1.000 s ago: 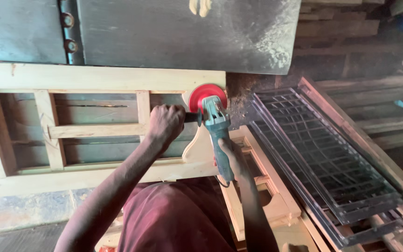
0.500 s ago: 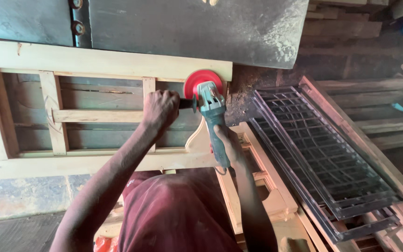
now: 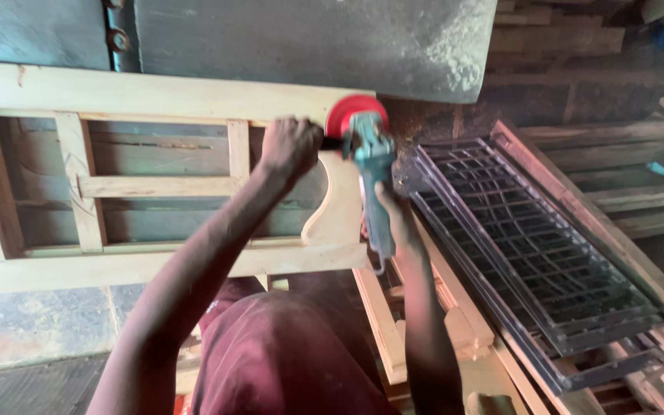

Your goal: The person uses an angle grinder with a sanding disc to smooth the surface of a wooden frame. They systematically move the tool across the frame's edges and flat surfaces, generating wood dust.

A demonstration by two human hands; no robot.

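Two hands hold a teal angle grinder [image 3: 372,173] at upper centre of the frame; the left hand [image 3: 290,146] is closed round its side handle, the right hand [image 3: 395,223] wrapped round its body; its red disc [image 3: 347,113] meets the pale wooden frame [image 3: 155,96]; metal grilles [image 3: 532,253] lie at right.

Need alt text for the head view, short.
Two hands hold a teal angle grinder with a red disc at the corner of a pale wooden frame: left hand on the side handle, right hand on the body. Metal grilles lie to the right.
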